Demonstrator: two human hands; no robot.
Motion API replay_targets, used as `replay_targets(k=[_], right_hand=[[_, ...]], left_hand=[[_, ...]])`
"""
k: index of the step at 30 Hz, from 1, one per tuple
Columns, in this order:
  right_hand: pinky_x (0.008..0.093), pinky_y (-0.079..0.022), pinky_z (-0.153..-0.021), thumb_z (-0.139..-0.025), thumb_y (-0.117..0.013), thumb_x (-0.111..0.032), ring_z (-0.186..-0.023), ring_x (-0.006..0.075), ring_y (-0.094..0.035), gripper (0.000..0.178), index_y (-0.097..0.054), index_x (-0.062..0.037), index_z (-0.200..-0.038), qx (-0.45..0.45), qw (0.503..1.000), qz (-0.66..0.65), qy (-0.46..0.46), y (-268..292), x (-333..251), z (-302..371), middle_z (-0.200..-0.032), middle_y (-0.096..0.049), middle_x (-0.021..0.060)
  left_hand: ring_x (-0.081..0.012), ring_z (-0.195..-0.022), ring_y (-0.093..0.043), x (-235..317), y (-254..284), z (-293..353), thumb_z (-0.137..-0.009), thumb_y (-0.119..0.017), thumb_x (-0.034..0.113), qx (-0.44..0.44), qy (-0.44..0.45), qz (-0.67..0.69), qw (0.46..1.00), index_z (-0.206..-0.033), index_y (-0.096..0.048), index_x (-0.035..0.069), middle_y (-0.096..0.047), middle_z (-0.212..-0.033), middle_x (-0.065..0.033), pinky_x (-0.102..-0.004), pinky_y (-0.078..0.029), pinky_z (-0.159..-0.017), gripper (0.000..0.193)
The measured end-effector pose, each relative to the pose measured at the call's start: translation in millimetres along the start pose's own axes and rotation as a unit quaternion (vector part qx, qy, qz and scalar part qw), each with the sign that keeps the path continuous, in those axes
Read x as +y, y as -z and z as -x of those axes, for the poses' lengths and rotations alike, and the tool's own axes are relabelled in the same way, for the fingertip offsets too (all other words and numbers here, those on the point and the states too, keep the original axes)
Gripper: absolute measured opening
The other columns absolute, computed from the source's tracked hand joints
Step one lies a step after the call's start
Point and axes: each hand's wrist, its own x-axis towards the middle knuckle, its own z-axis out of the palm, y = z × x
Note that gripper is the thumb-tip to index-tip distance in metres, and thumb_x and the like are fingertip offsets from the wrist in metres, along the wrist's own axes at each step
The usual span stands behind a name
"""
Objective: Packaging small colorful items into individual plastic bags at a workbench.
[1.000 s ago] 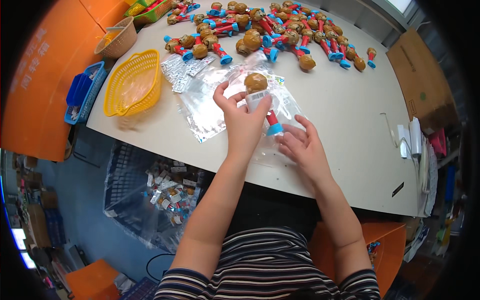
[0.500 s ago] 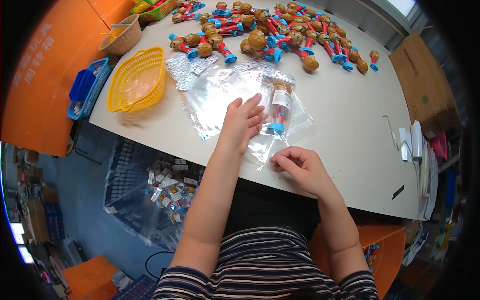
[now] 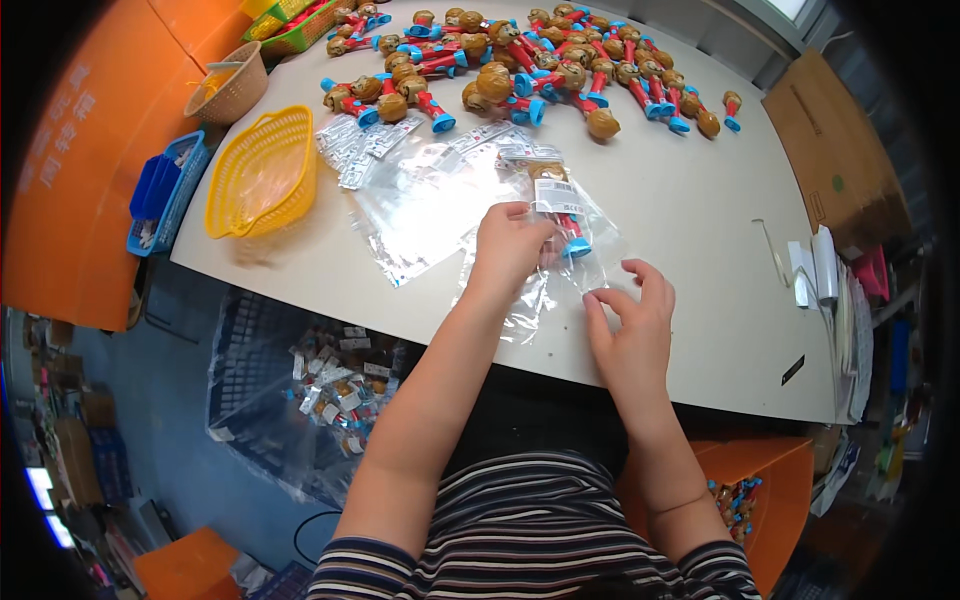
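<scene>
A figure-topped toy [image 3: 574, 228] with a brown round head, red stem and blue foot lies inside a clear plastic bag [image 3: 597, 262] on the table. A white label [image 3: 556, 197] covers part of it. My left hand [image 3: 515, 247] curls its fingers around the left side of the bagged toy; its fingertips are partly hidden. My right hand [image 3: 635, 325] hovers at the bag's lower right, thumb and fingers apart, with nothing visible in it. Left of the bagged toy lies a spread of flat clear bags [image 3: 415, 215] with printed tops.
Many loose toys [image 3: 500, 80] are heaped at the far side. A yellow basket [image 3: 308, 170] stands at the left, near a blue basket [image 3: 195, 185]. Below the table edge, a lined blue crate [image 3: 240, 350] holds bagged toys. A cardboard box [image 3: 840, 150] stands at the right.
My left hand has come down and right onto the bagged toy, its fingers now curled. The toy's foot has swung right. My right hand has moved right and its fingers have spread.
</scene>
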Motion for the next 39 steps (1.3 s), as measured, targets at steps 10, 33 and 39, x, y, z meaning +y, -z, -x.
replay_targets(k=[10,33,39], right_hand=[[0.0480,-0.033,-0.111,-0.088,-0.070,-0.014,-0.137,0.0395,-0.032,0.021,-0.075,-0.0050,-0.106,0.078,0.996,-0.009,-0.029,-27,20,-2,-0.148,-0.043,0.0188],[0.0345,-0.046,-0.103,-0.090,-0.067,-0.005,-0.119,0.0228,-0.058,0.024,-0.071,0.0084,-0.109,-0.139,0.874,-0.440,-0.153,-9,30,-18,-0.138,-0.056,0.0170],[0.0407,-0.045,-0.103,-0.080,-0.074,-0.006,-0.127,0.0292,-0.053,0.017,-0.074,0.0013,-0.094,-0.082,0.903,-0.405,-0.119,-20,25,-7,-0.126,-0.066,0.0151]], left_hand=[[-0.0172,-0.089,-0.069,-9,-6,26,-0.092,-0.058,0.003,-0.049,0.049,0.149,0.986,-0.123,-0.048,-0.006,-0.065,-0.109,-0.0140,-0.0301,-0.060,-0.077,0.033],[-0.0244,-0.106,-0.067,-14,39,60,-0.095,-0.061,0.008,-0.281,-0.012,0.094,0.955,-0.131,-0.050,-0.007,-0.065,-0.115,-0.0156,-0.0362,-0.058,-0.089,0.041],[-0.0214,-0.104,-0.066,-12,45,62,-0.094,-0.063,0.009,-0.299,-0.011,0.092,0.950,-0.132,-0.050,-0.004,-0.064,-0.116,-0.0119,-0.0356,-0.057,-0.089,0.042]])
